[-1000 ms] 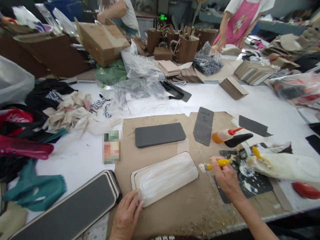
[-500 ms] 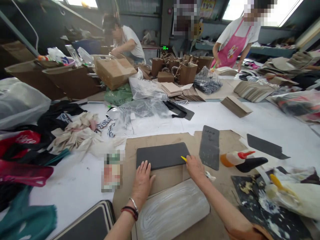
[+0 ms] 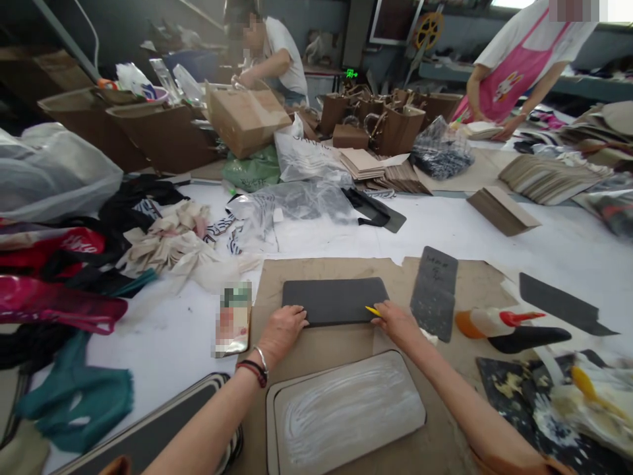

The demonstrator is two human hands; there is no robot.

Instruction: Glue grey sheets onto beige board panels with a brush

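A dark grey rounded panel [image 3: 336,300] lies flat on a brown cardboard sheet [image 3: 341,265]. My left hand [image 3: 281,331] is closed on its near left corner, fingers on top and thumb at the edge. At the near right corner, my right hand [image 3: 400,324] grips a thin yellow pointed tool [image 3: 372,311], with fingertips against the panel's edge. Closer to me rests a beige board [image 3: 349,409] with whitish streaks smeared over it. A worn dark template [image 3: 434,290] with handwriting lies right of the panel.
An orange glue bottle with a red tip [image 3: 487,322] lies at right, near a stained dark board [image 3: 519,402]. A phone [image 3: 233,320] is at left, stacked panels [image 3: 163,422] below it. Brown bags [image 3: 398,128] stand across the table, where two people work.
My left hand has gone from lying flat on the panel to closing at its near edge. The panel has shifted slightly towards square with me. My view has turned left.
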